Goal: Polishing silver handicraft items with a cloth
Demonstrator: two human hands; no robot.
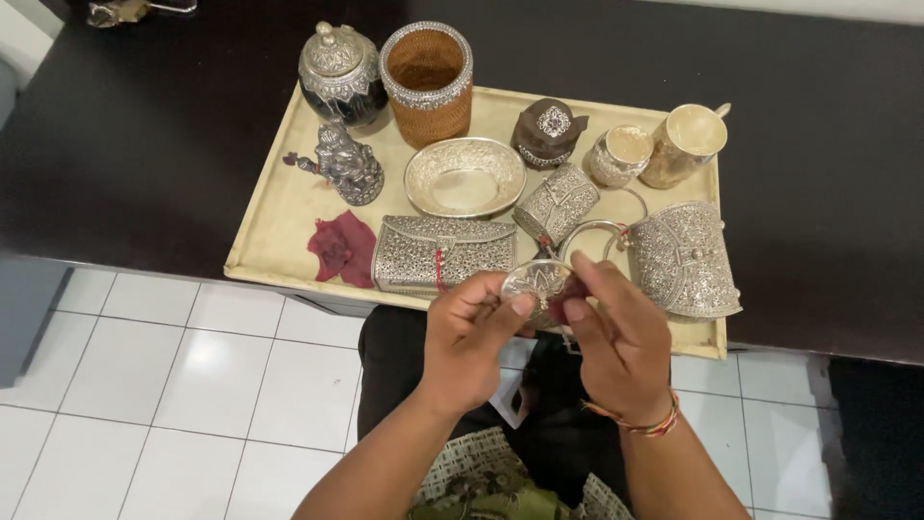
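Head view: both hands meet just below the near edge of a cream tray (279, 207) that sits on a dark tabletop (144, 135). The left hand (472, 337) closes its grip on a small round silver dish (535, 281), thumb across the near rim and fingers curled underneath. The right hand (616, 337) is closed on a dark red cloth (561, 300) tucked against the dish, with its forefinger laid over the far rim. The dish hangs in the air between the two hands, apart from the tray and over the person's lap.

On the tray lie a second red cloth (342, 248), a flat silver clutch (443, 252), an oval silver bowl (465, 177), a small silver figure (348, 166), a lidded silver jar (339, 72), a woven cup with a silver rim (426, 82), a dark lidded box (549, 133), a small silver purse (556, 202), two metal cups (685, 143) and a curved silver bag (685, 255).

As a judgement, the rubbing goes best if the left hand holds the dish by its rim only, firm but not pinched, so the thin worked metal does not bend. The cloth should stay between the right fingers and the silver, pressed lightly into the pattern. Keeping the dish low over the lap limits harm from a slip.
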